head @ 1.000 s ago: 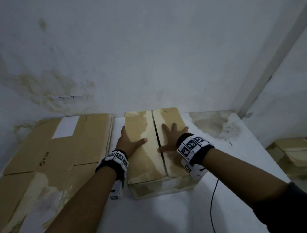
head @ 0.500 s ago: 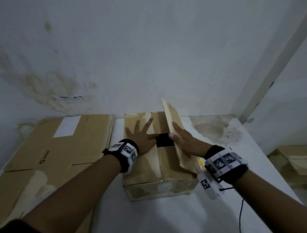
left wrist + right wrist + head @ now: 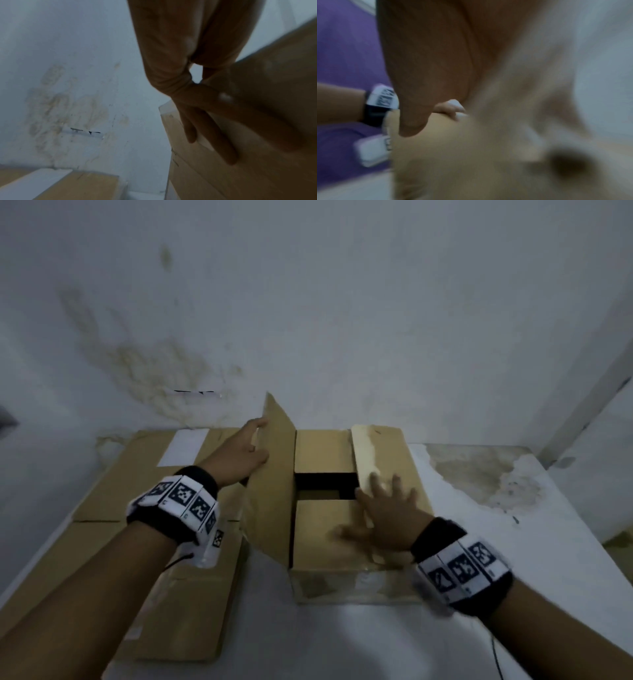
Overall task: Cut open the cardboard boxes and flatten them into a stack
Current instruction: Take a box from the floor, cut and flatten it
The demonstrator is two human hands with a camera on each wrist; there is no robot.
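A brown cardboard box (image 3: 356, 577) stands on the white table, its top cut open. Its left flap (image 3: 274, 481) stands upright, and my left hand (image 3: 245, 455) lies against the flap's outer face with straight fingers (image 3: 190, 129). The right flap (image 3: 394, 460), with a pale tape strip along its edge, lies flat over the right half of the box. My right hand (image 3: 387, 515) presses on it with the fingers spread; it is blurred. Between the flaps show two inner flaps (image 3: 322, 453) with a dark gap (image 3: 325, 481) between them. The right wrist view is too blurred to add anything.
A stack of flattened cardboard (image 3: 137, 508) with a white label (image 3: 185, 446) lies on the table's left side, close to the box. The stained wall (image 3: 308, 320) is just behind. A stained patch (image 3: 479, 474) marks the table (image 3: 342, 645) on the right, and a thin cable (image 3: 496, 659) hangs at the near right.
The right flap, raised half a second ago, is down flat under my right hand. The left flap, then flat under my left hand, now stands upright. The opening shows wider.
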